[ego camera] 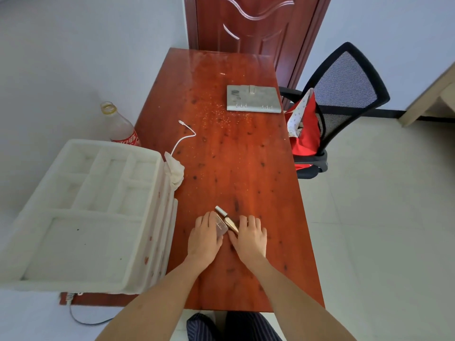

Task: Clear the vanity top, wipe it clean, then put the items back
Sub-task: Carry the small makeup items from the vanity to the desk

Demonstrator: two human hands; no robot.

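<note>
Striped trousers [209,327]: the person's legs show at the table's near edge, below two bare forearms that reach forward over the top.
Left hand [205,236]: lies near the near edge, fingers curled over a small pinkish flat case [220,226], holding it against the wood.
Right hand [250,236]: just beside the left, fingers slightly spread and bent down on the table; its thumb side touches a gold tube [227,219]. Whether it truly grips the tube cannot be told.
Task items: the case and tube lie touching each other between the two hands. A grey flat box [253,98] sits near the far right edge. A white cable [183,139] trails onto the left edge beside a crumpled white cloth [176,168].
Step in hand: probably either gathering the small items to lift them off or setting them back down.
Risks: the round tube could roll out from under the fingers and off the edge if it is nudged rather than pinched. Lifting both pieces together may let the smooth case slip. The cable hangs over the edge and could drag if snagged.
Table [246,168]: long, glossy red-brown wood with dark knots; pale specks and scratch-like marks scatter across the middle, so the wiping looks unfinished.
Room: a white moulded foam tray [86,212] stands at the left edge, a cola bottle [120,129] behind it. A black mesh chair [344,94] with red fabric [304,129] stands at the right. A red-brown door [251,23], pale walls and pale floor tiles lie beyond.
</note>
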